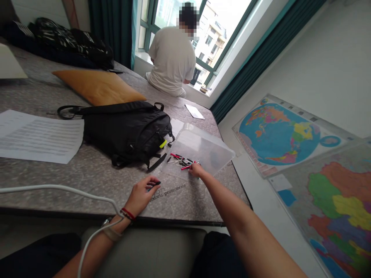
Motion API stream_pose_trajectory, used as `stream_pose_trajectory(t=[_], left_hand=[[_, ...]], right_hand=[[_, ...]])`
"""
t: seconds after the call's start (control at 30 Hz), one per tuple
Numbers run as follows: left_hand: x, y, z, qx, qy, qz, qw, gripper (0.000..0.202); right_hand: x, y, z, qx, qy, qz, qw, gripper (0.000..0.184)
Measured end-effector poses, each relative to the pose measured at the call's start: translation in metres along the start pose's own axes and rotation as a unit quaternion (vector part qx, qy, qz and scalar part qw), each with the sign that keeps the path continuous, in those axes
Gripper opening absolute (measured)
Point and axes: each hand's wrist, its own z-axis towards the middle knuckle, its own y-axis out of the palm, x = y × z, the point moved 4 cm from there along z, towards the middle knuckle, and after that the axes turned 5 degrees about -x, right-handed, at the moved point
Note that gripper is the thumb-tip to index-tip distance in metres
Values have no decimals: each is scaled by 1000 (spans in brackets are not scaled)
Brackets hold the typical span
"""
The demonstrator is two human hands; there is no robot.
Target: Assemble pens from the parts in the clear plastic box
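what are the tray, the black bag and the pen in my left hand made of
Tray: likely plastic, frosted and translucent; the mattress shows dimly through. Black bag: seems matte woven synthetic, slumping softly, webbing straps. Pen in the left hand: dark, probably plastic; too small to confirm.

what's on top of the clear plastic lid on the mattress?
On the clear plastic lid lies a loose pile of red and black pens; the right hand touches one red pen. The hand covers its end, and overlaps hide the exact count.
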Motion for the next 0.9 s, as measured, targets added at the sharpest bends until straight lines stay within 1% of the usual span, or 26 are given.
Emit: stream_pose_trajectory(t=[0.13,0.23,0.3,0.37,0.43,0.5,0.53,0.6,0.63,0.67,0.7,0.77,0.83,0.9], left_hand=[[5,1,-5,-13,3,-4,1000,23],[5,-3,-8,-10,4,1,1000,23],[5,-7,-9,-5,-1,-1,1000,23],[6,-9,-9,-3,-6,-12,1000,24],[8,-9,-8,-4,-9,-30,1000,25],[9,-7,-8,-11,-13,-48,999,25],[9,-5,-9,-15,-17,-54,998,25],[8,-2,-11,-23,-24,-53,998,24],[7,0,-13,-27,-26,-50,998,24],[6,1,-16,-31,-28,-46,998,23],[5,3,-18,-36,-30,-44,998,22],[3,6,-24,-51,-31,-42,997,20],[3,9,-30,-64,-25,-40,997,19],[2,12,-33,-68,-16,-45,997,19]], right_hand=[[-1,-2,-4,26,-12,47,998,14],[-4,-5,-14,65,-17,106,992,9],[-8,-6,-26,97,-14,155,983,6],[-13,-2,-44,123,-9,207,971,19],[-20,8,-66,137,-8,254,957,33],[-27,21,-93,141,-8,325,935,38],[-31,28,-108,141,-2,403,904,39],[-40,44,-137,117,13,535,836,45],[-46,51,-150,92,21,579,810,47],[-54,57,-163,66,27,605,793,48],[-62,62,-175,45,30,619,783,46],[-80,66,-195,16,18,631,776,40],[-96,63,-207,9,-13,627,779,34],[-110,57,-213,17,-47,620,783,31]])
